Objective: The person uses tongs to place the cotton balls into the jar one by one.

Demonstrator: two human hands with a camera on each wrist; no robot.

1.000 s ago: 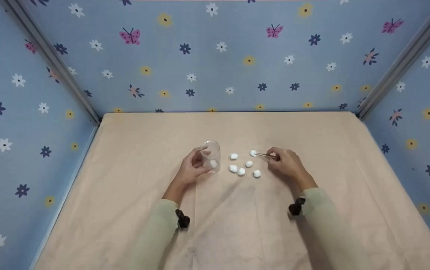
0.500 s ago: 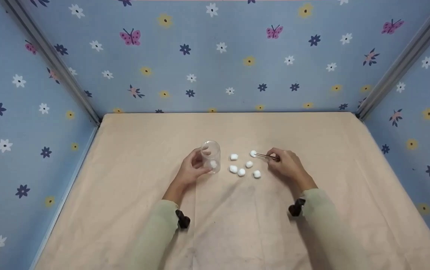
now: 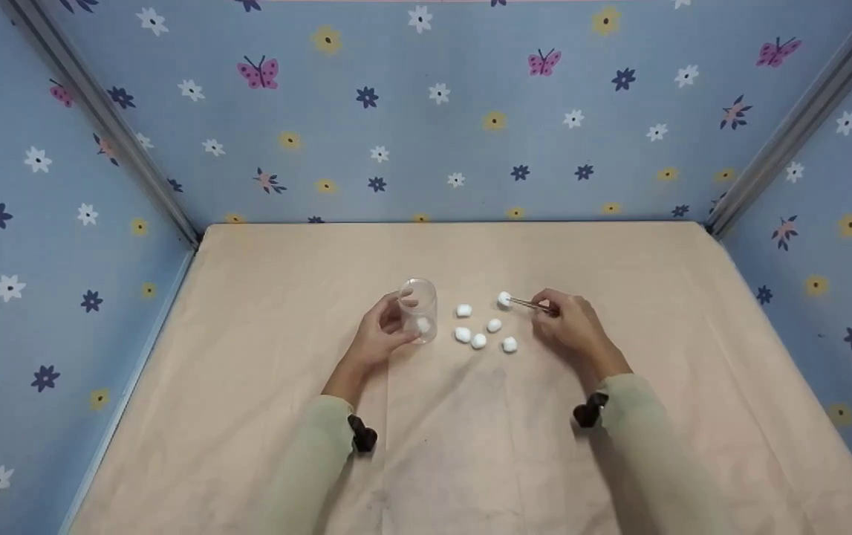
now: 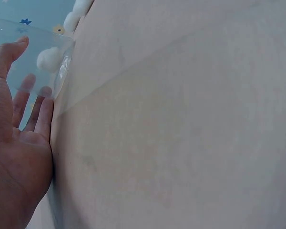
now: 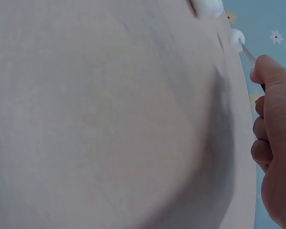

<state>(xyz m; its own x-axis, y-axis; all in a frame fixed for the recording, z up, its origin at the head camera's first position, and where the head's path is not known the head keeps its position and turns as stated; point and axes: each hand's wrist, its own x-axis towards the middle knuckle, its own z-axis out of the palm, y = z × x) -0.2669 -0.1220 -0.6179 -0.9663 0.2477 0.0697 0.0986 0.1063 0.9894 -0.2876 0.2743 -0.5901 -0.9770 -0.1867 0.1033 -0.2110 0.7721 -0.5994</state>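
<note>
My left hand (image 3: 379,334) holds a clear plastic cup (image 3: 418,296) upright on the cloth, its fingers and thumb curled round the side. One white cotton ball (image 4: 49,60) lies inside, near the cup's bottom. My right hand (image 3: 570,323) pinches a pair of tweezers (image 3: 533,304) whose tips point left. Between those tips is another cotton ball (image 3: 504,299); in the right wrist view this cotton ball (image 5: 237,40) seems a little off the cloth. Several loose cotton balls (image 3: 463,334) lie between my two hands.
A pale beige cloth (image 3: 426,461) covers the table. Blue panels (image 3: 426,148) printed with flowers and butterflies stand at the back and both sides, with grey metal posts (image 3: 106,119) at the corners. Dark wrist devices (image 3: 362,435) sit at both sleeve cuffs.
My right hand has shifted slightly up and to the right, and the cotton ball in the tweezers has moved with it. The left hand and cup have stayed put.
</note>
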